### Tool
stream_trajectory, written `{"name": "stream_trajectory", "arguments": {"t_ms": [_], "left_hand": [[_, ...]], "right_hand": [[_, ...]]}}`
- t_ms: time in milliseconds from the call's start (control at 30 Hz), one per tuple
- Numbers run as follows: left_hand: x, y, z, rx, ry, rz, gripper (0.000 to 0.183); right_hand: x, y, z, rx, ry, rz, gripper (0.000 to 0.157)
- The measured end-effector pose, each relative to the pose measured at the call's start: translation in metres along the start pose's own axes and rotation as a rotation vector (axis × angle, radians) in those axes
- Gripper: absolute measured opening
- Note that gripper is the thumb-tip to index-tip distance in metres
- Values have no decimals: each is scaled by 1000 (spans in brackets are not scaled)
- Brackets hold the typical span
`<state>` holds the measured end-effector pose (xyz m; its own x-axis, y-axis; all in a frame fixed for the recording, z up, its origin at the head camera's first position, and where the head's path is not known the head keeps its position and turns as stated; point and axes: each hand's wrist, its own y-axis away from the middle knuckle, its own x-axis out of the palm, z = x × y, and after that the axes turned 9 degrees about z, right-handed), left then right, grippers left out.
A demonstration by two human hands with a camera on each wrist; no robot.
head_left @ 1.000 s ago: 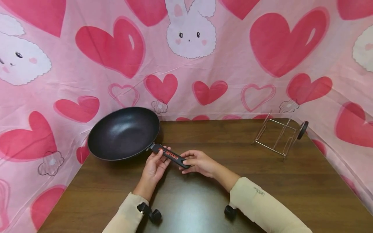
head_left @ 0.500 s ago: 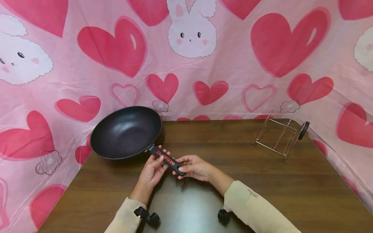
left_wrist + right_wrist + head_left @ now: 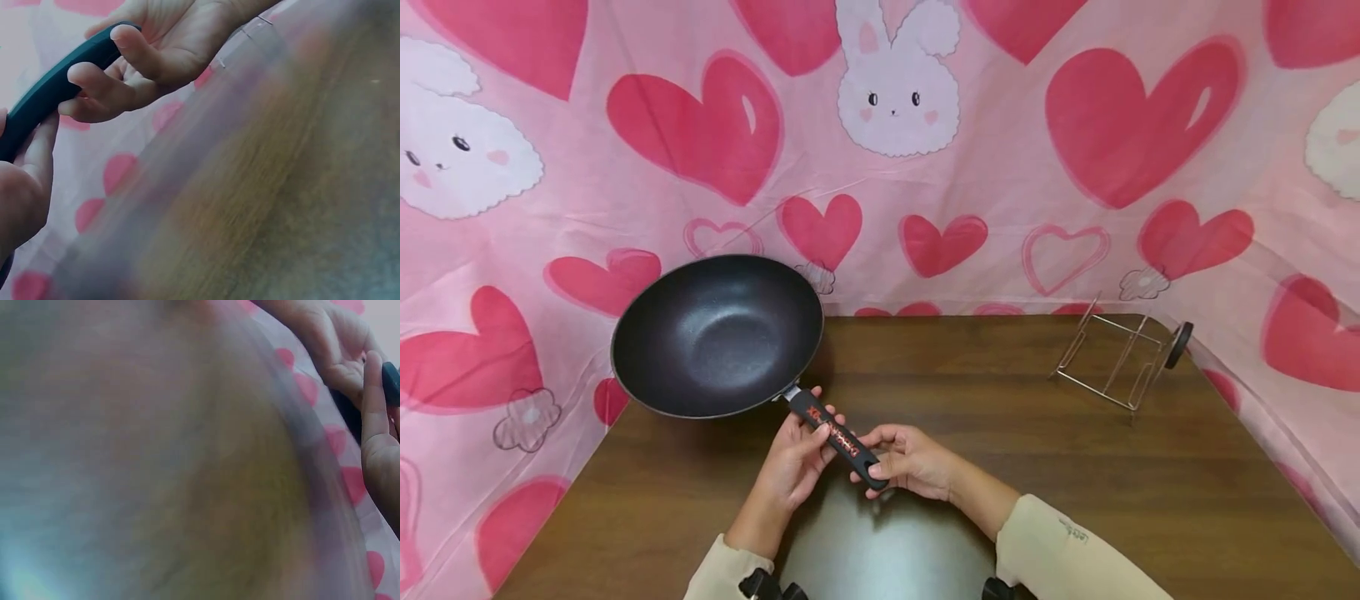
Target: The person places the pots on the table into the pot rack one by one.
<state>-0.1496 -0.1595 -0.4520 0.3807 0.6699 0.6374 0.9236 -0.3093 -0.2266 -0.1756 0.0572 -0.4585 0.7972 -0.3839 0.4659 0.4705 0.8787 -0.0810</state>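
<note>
A deep black wok-style frying pan [image 3: 722, 342] is held up over the left of the table, its dark inside facing me. Red lettering runs along its black handle [image 3: 838, 433]. My left hand [image 3: 797, 467] grips the handle at its middle, thumb on top and fingers behind. At the free end, my right hand [image 3: 917, 467] pinches the handle between thumb and fingers. In the left wrist view the handle [image 3: 69, 75] spans both hands. Only the handle's tip [image 3: 392, 384] shows in the right wrist view, beside the right hand [image 3: 381, 450].
A metal wire rack [image 3: 1112, 358] with a round black piece [image 3: 1180, 345] on its side stands at the table's back right. The brown wooden table [image 3: 1075, 467] meets a pink cloth [image 3: 970, 183] with hearts and rabbits behind and at the sides.
The pan has tipped further toward me and looks larger, its rim higher. Both hands have come lower and nearer with the handle, still gripping it. The rack stays put.
</note>
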Motion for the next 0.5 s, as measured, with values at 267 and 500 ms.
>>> {"name": "stream_trajectory", "arguments": {"t_ms": [267, 500], "left_hand": [[12, 1, 4, 45, -202, 200, 59], [22, -5, 13, -3, -450, 146, 65]], "right_hand": [[13, 24, 2, 17, 192, -107, 39], [31, 37, 1, 73, 717, -318, 52]]}}
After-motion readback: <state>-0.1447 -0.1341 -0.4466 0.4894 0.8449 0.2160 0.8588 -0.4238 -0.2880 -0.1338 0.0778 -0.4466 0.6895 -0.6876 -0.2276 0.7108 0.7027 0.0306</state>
